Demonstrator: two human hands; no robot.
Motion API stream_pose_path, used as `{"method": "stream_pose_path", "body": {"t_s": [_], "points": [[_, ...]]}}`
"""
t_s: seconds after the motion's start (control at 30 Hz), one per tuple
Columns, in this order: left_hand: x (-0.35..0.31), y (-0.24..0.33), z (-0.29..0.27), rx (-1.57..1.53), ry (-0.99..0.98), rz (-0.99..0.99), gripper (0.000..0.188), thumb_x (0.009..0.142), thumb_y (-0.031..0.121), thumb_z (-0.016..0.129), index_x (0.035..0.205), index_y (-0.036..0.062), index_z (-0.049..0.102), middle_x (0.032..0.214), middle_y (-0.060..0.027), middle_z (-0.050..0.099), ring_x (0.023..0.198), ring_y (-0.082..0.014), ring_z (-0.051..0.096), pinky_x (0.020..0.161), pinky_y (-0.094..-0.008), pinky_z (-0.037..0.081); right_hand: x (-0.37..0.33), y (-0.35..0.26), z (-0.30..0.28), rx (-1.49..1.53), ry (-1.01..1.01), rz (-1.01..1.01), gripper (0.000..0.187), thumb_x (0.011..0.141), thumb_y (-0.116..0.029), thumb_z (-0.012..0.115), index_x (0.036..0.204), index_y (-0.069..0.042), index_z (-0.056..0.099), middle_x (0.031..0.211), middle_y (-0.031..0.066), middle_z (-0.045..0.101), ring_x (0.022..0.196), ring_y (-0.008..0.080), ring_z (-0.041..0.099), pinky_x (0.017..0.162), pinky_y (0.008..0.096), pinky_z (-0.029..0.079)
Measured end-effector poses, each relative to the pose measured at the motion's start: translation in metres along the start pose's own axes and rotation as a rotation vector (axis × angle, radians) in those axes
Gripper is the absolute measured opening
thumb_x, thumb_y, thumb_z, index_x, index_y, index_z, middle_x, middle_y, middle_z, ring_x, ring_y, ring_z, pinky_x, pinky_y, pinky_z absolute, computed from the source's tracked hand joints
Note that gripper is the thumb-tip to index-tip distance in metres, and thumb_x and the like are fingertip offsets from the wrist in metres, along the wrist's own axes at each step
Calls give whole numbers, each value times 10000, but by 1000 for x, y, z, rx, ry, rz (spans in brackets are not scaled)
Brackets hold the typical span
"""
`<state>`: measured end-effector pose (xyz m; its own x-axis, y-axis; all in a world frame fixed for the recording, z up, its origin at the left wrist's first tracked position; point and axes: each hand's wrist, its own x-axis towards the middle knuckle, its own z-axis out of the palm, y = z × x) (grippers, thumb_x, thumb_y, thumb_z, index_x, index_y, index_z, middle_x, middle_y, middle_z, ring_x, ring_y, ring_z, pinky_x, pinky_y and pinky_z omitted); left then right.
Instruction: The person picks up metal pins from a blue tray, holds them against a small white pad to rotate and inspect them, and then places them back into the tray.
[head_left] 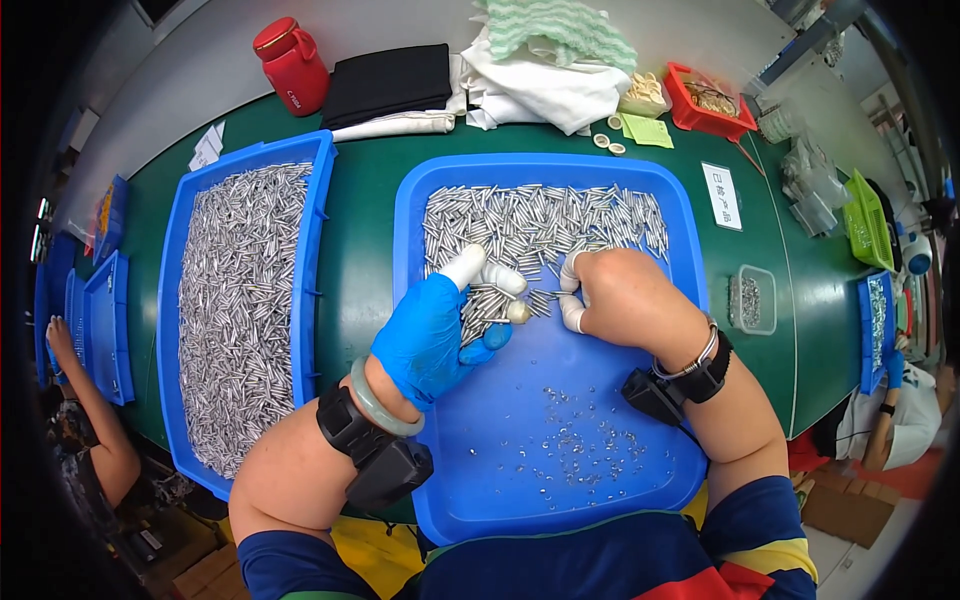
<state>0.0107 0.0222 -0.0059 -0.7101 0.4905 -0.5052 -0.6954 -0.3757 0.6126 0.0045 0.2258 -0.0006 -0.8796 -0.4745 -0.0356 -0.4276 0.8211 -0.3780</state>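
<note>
My left hand (428,325) wears a blue glove with white covers on some fingertips. It is closed around a bunch of slim silver metal pins (484,308) above the blue tray (480,440). Close to that bunch's right side, my right hand (612,292) has its white-covered fingertips drawn together in a pinch; whatever they hold is hidden. A broad heap of similar pins (545,215) fills the far part of the tray. Small shiny bits (575,440) lie scattered over its near part.
Left of the tray, a deep blue bin (325,190) holds many more pins. Farther back are a red flask (291,66), folded black cloth (388,80), white cloths (540,80) and a red basket (708,122). A clear tub (752,300) stands right. Other people work at both sides.
</note>
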Motion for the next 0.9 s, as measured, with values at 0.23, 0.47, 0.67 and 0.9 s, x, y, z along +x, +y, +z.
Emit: {"method": "stream_pose_path", "body": {"t_s": [0.23, 0.47, 0.67, 0.9], "points": [[-2, -1, 2, 27, 7, 1, 362, 916, 353, 378, 851, 65, 587, 724, -76, 583, 553, -98, 481, 412, -163, 321, 1, 1, 1, -89, -18, -41, 81, 631, -107, 614, 669, -48, 574, 571, 132, 561, 536, 308, 561, 519, 380, 455], [-3, 0, 0, 41, -2, -11, 342, 915, 337, 384, 863, 65, 585, 725, -69, 583, 557, -97, 481, 414, -160, 317, 3, 6, -6, 125, -101, 9, 94, 614, -101, 626, 674, -45, 580, 556, 125, 556, 524, 300, 555, 512, 374, 448], [-4, 1, 1, 56, -2, -14, 334, 913, 332, 387, 871, 68, 586, 728, -65, 589, 559, -92, 485, 416, -156, 311, 4, 8, 0, 27, -70, -46, 103, 617, -93, 635, 689, -38, 586, 529, 107, 535, 489, 252, 542, 493, 337, 439], [-7, 1, 3, 59, -2, -32, 332, 915, 330, 383, 876, 64, 578, 732, -62, 587, 577, -88, 495, 438, -160, 333, 0, -1, -11, 496, -91, -1, 97, 655, -41, 640, 712, -30, 562, 523, 1, 493, 471, 56, 450, 448, 206, 365]]}}
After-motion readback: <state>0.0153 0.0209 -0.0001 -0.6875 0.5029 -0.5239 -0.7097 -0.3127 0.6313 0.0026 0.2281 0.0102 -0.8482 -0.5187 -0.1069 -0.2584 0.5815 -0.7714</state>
